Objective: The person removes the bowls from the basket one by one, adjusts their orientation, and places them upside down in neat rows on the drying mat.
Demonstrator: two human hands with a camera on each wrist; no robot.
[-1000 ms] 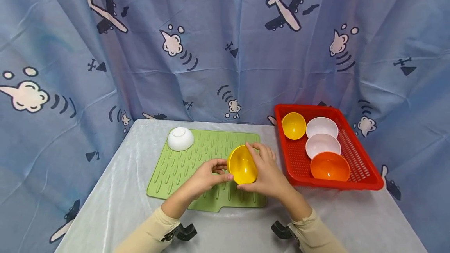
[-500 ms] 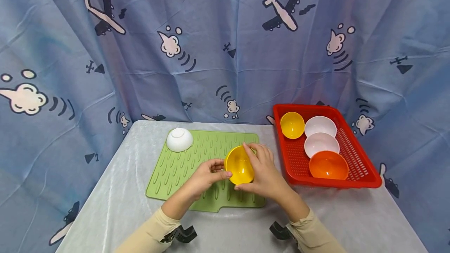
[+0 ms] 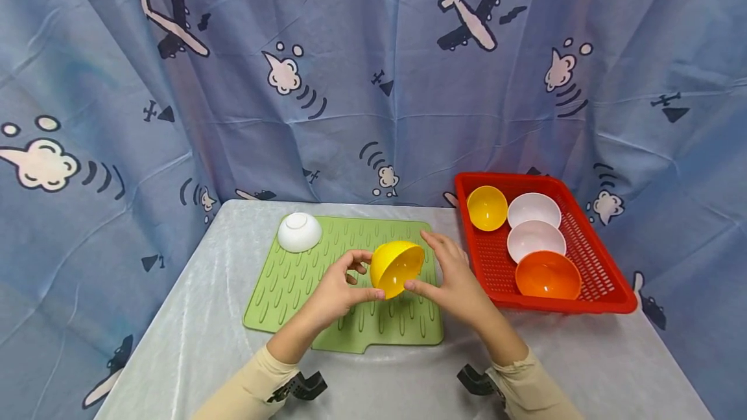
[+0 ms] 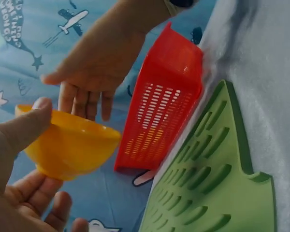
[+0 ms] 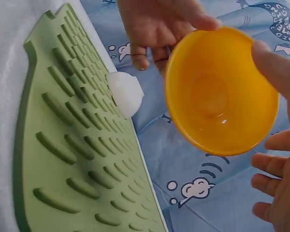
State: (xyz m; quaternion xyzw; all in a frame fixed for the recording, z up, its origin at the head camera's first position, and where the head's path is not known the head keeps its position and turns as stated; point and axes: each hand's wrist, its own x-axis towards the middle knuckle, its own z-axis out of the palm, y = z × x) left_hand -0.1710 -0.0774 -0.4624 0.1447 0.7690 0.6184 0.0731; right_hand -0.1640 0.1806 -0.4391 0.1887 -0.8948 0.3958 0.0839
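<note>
A yellow bowl [image 3: 397, 268] is held tilted above the green drying mat [image 3: 344, 332], its opening facing toward me in the head view. My left hand [image 3: 338, 287] pinches it, thumb on the rim and fingertips against the outside, as the left wrist view shows. On the bowl's other side is my right hand [image 3: 458, 284], its fingers stretched out and off the bowl. The right thumb lies close to the rim; whether it touches cannot be told. A white bowl [image 3: 299, 232] rests upside down on the mat's far left corner.
A red basket [image 3: 478, 271] stands right of the mat. Inside are a yellow bowl [image 3: 487, 208], two white bowls [image 3: 533, 209] and an orange bowl [image 3: 547, 275]. A blue patterned curtain [image 3: 327, 148] hangs behind the table [image 3: 204, 316].
The yellow bowl has turned in my left hand, its opening tipping downward. My right hand has let go of it and spread its fingers, moving slightly right.
</note>
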